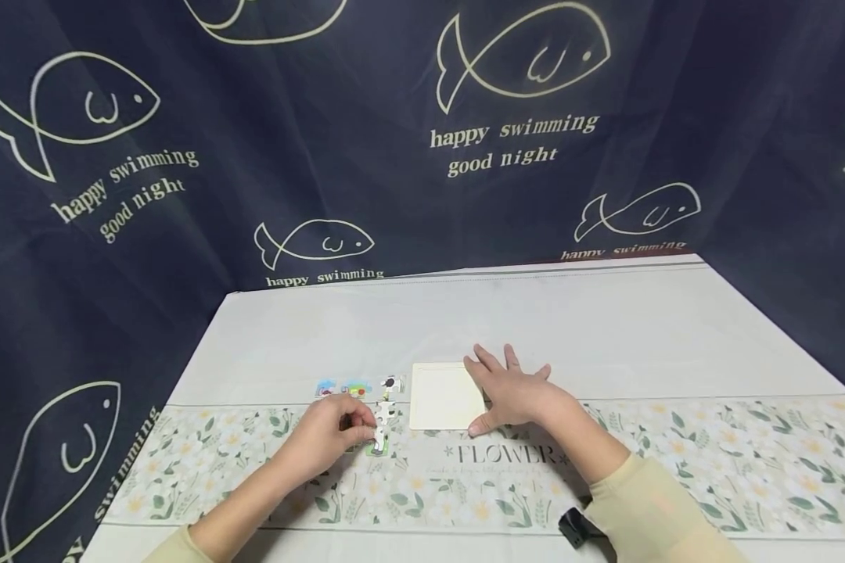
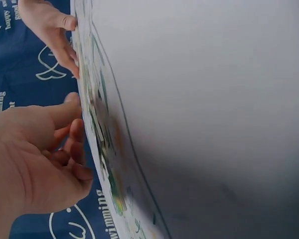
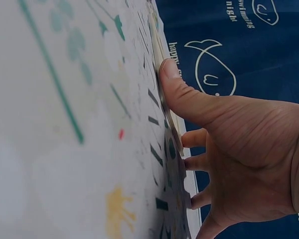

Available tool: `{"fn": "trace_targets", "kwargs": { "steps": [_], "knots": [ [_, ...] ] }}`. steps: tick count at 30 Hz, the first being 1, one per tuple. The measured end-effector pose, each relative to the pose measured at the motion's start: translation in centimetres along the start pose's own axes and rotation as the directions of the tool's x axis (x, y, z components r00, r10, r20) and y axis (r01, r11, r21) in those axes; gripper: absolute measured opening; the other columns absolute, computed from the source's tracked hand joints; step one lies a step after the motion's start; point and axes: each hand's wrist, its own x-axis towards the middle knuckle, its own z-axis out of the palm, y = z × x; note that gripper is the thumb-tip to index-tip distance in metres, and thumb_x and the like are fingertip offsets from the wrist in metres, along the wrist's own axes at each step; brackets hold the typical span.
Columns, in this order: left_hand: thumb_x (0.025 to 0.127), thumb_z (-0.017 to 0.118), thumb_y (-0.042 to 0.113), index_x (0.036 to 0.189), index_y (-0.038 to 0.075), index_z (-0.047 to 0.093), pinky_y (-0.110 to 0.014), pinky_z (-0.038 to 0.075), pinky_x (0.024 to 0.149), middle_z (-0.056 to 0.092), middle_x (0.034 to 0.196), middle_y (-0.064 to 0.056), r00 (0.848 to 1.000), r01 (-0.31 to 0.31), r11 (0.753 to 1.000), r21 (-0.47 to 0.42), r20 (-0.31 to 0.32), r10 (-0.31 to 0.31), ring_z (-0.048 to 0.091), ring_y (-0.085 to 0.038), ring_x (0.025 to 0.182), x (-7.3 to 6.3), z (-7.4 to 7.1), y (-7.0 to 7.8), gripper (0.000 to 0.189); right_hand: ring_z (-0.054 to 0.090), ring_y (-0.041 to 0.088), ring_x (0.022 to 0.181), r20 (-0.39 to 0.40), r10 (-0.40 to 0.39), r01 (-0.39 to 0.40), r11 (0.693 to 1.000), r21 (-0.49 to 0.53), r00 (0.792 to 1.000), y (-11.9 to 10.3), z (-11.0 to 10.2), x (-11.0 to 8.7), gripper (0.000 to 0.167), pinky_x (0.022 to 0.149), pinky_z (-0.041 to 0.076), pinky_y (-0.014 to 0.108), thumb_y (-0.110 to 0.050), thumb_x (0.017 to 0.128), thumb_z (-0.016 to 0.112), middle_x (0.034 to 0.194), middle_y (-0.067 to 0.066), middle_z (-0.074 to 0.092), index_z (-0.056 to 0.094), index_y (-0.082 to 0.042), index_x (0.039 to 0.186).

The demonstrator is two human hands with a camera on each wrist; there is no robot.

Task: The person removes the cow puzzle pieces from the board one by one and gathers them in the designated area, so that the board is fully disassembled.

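My left hand [image 1: 331, 430] bends its thumb and fingers at a small black-and-white puzzle piece [image 1: 380, 442], pinching its left edge at the table. Part of the piece is hidden by the fingertips. Just above it lies a white puzzle piece [image 1: 385, 412], and further up a white piece with a dark spot [image 1: 392, 384]. To their right is a shallow cream puzzle board [image 1: 445, 397] with a raised rim. My right hand [image 1: 512, 393] spreads its fingers over the board's right edge. Its thumb [image 3: 179, 89] presses the near right corner.
Colourful pieces, one blue [image 1: 325, 387] and one green and red [image 1: 357, 389], lie beyond the left hand. A floral cloth strip [image 1: 732, 461] crosses the white table. A black object [image 1: 574, 528] sits by the right sleeve. Dark fish-print curtains [image 1: 408, 188] hang around the table.
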Motion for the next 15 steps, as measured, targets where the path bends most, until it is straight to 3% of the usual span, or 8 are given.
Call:
{"fn": "trace_targets", "kwargs": {
  "steps": [5,9,15],
  "knots": [
    [0.091,0.077,0.025,0.099,0.019,0.073,-0.041,0.047,0.085,0.064,0.101,0.011,0.990,-0.011,0.999,0.031,-0.141,0.016,0.055,-0.017,0.095,0.5,-0.5,0.1,0.011,-0.001,0.058,0.146,-0.012,0.000,0.000,1.000,0.010,1.000,0.2,-0.2,-0.1,0.117,0.087,0.002,0.092,-0.058,0.070,0.082,0.168,0.018,0.008,0.025,-0.008,0.160],
    [0.092,0.076,0.033,0.107,0.020,0.073,-0.052,0.038,0.097,0.065,0.119,0.006,0.972,-0.044,0.991,0.127,-0.224,0.072,0.053,-0.023,0.117,0.8,-0.9,0.3,0.021,-0.001,0.057,0.146,-0.003,-0.007,0.007,0.999,0.052,1.000,0.4,-0.3,-0.2,0.115,0.087,0.001,0.091,-0.059,0.073,0.080,0.167,0.018,0.008,0.025,-0.010,0.161],
    [0.092,0.072,0.047,0.117,0.020,0.070,-0.057,0.031,0.098,0.060,0.132,0.000,0.958,-0.105,0.960,0.261,-0.233,0.168,0.045,-0.026,0.130,1.9,-0.7,0.9,0.036,0.006,0.056,0.147,-0.107,-0.043,0.049,0.997,0.051,0.993,0.8,-1.0,-0.3,0.099,0.092,0.003,0.090,-0.061,0.083,0.072,0.166,0.019,0.015,0.030,-0.016,0.160]
  ]
}}
